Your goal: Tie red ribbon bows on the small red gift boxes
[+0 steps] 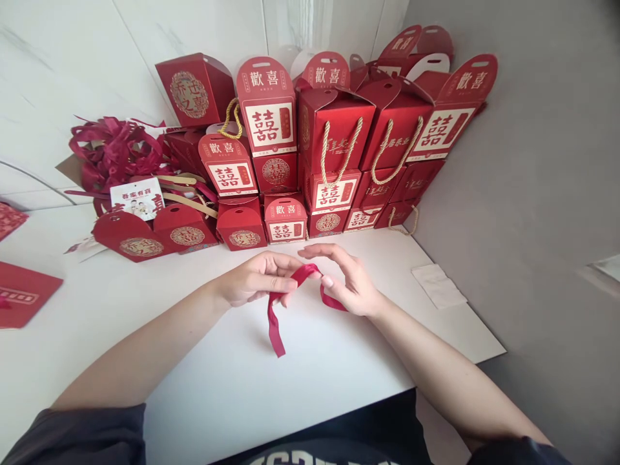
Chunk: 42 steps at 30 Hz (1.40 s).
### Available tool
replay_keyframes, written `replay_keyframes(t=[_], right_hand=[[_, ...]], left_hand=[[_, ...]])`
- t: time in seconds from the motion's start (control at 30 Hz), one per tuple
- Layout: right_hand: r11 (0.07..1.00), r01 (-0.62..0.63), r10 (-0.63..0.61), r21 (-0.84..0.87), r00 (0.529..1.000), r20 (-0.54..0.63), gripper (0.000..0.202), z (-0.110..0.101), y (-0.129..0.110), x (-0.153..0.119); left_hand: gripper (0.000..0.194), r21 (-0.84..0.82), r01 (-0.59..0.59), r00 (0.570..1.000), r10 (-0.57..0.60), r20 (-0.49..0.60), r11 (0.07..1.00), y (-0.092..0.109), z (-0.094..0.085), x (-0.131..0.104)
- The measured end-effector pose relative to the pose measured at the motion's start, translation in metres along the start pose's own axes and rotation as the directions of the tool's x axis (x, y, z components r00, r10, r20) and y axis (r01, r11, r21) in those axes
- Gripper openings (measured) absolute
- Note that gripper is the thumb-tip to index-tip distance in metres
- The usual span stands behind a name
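Note:
A dark pink satin ribbon runs between my two hands above the white table. My left hand is closed on it, pinching it between thumb and fingers, and a flat tail hangs below the thumb. From there the ribbon arches over my left fingertips towards my right thumb, then droops in a loop under my right hand. That hand's thumb and forefinger are spread apart, the thumb tip close to the ribbon. Where the ribbon's far end lies is hidden behind the right hand.
Stacked red gift boxes, some with gold rope handles, stand along the tiled wall. A heap of dark pink ribbons and a white card are at back left. Red packets lie left; a folded tissue lies right, near a grey wall.

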State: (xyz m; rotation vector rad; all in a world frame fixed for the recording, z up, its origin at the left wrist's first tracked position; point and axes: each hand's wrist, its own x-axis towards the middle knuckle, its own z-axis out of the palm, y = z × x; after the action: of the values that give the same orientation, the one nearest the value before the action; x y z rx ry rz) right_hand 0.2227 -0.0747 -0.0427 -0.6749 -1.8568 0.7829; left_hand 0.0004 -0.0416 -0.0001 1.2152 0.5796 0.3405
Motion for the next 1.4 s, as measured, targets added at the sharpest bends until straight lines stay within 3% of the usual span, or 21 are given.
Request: replay_keyframes(t=[0.1, 0.2, 0.27, 0.37, 0.43, 0.53, 0.63, 0.77, 0.83, 0.97, 1.03, 1.07, 1.17, 1.23, 1.27, 1.33, 1.4], right_hand=[[0.958, 0.115, -0.134, -0.263, 0.989, -0.056, 0.041, 0.002, 0.0, -0.001], [0.92, 0.104, -0.138, -0.378, 0.988, -0.065, 0.024, 0.007, 0.0, -0.002], [0.916, 0.087, -0.092, -0.392, 0.996, 0.007, 0.023, 0.009, 0.001, -0.003], [0.955, -0.003, 0.053, -0.298, 0.986, 0.159, 0.027, 0.008, -0.002, -0.002], [0.981, -0.122, 0.155, -0.153, 0.961, 0.23, 0.028, 0.004, -0.005, -0.001], [0.95, -0.304, 0.27, 0.073, 0.916, 0.296, 0.029, -0.003, -0.01, 0.001], [0.886, -0.397, 0.309, 0.24, 0.891, 0.333, 0.032, -0.007, -0.012, 0.002], [0.811, -0.413, 0.3, 0.414, 0.902, 0.312, 0.031, -0.009, -0.011, 0.0], [0.787, -0.435, 0.313, 0.438, 0.893, 0.324, 0.032, -0.01, -0.01, -0.002], [0.804, -0.462, 0.306, 0.376, 0.862, 0.404, 0.034, -0.009, -0.011, -0.003], [0.84, -0.435, 0.274, 0.324, 0.856, 0.439, 0.036, -0.01, -0.013, -0.002], [0.855, -0.421, 0.259, 0.301, 0.852, 0.456, 0.037, -0.011, -0.014, -0.002], [0.905, -0.381, 0.259, 0.189, 0.847, 0.464, 0.038, -0.019, -0.013, 0.001], [0.942, -0.325, 0.329, -0.078, 0.863, 0.384, 0.035, -0.027, -0.008, 0.003], [0.913, -0.296, 0.378, -0.281, 0.873, 0.309, 0.032, -0.032, -0.004, 0.005], [0.682, -0.28, 0.464, -0.676, 0.88, 0.104, 0.027, -0.041, 0.006, 0.007], [0.403, -0.323, 0.509, -0.856, 0.857, -0.083, 0.032, -0.05, 0.018, 0.008]], left_hand=[[0.034, -0.044, -0.051, 0.999, 0.05, -0.018, 0.998, -0.001, 0.001, 0.003], [0.031, -0.065, -0.043, 0.999, 0.044, 0.022, 0.997, -0.003, 0.002, 0.003], [0.034, -0.059, -0.055, 0.998, 0.056, 0.014, 0.997, -0.005, 0.002, 0.004], [0.036, 0.039, -0.113, 0.99, 0.115, -0.079, 0.993, -0.008, 0.001, 0.007], [0.031, 0.189, -0.142, 0.973, 0.172, -0.153, 0.972, -0.01, -0.001, 0.01], [0.032, 0.412, -0.117, 0.96, 0.209, -0.186, 0.903, -0.011, -0.005, 0.013], [0.032, 0.669, -0.077, 0.946, 0.266, -0.185, 0.739, -0.01, -0.006, 0.012], [0.03, 0.93, -0.048, 0.918, 0.384, -0.104, 0.365, -0.01, -0.004, 0.01], [0.032, 0.957, 0.018, 0.913, 0.385, -0.134, 0.29, -0.009, -0.001, 0.009], [0.035, 0.961, 0.15, 0.894, 0.383, -0.232, 0.231, -0.008, 0.004, 0.009], [0.033, 0.947, 0.175, 0.879, 0.39, -0.273, 0.269, -0.007, 0.001, 0.009], [0.031, 0.927, 0.172, 0.877, 0.377, -0.299, 0.334, -0.005, -0.001, 0.01], [0.026, 0.744, 0.114, 0.9, 0.249, -0.358, 0.658, 0.004, -0.015, 0.007], [0.024, 0.559, 0.077, 0.91, 0.171, -0.377, 0.826, 0.014, -0.024, 0.002], [0.023, 0.475, 0.062, 0.908, 0.148, -0.392, 0.878, 0.02, -0.028, -0.001], [0.025, 0.333, 0.046, 0.913, 0.096, -0.397, 0.942, 0.031, -0.031, -0.011], [0.028, 0.239, 0.062, 0.941, 0.023, -0.339, 0.969, 0.042, -0.031, -0.021]])
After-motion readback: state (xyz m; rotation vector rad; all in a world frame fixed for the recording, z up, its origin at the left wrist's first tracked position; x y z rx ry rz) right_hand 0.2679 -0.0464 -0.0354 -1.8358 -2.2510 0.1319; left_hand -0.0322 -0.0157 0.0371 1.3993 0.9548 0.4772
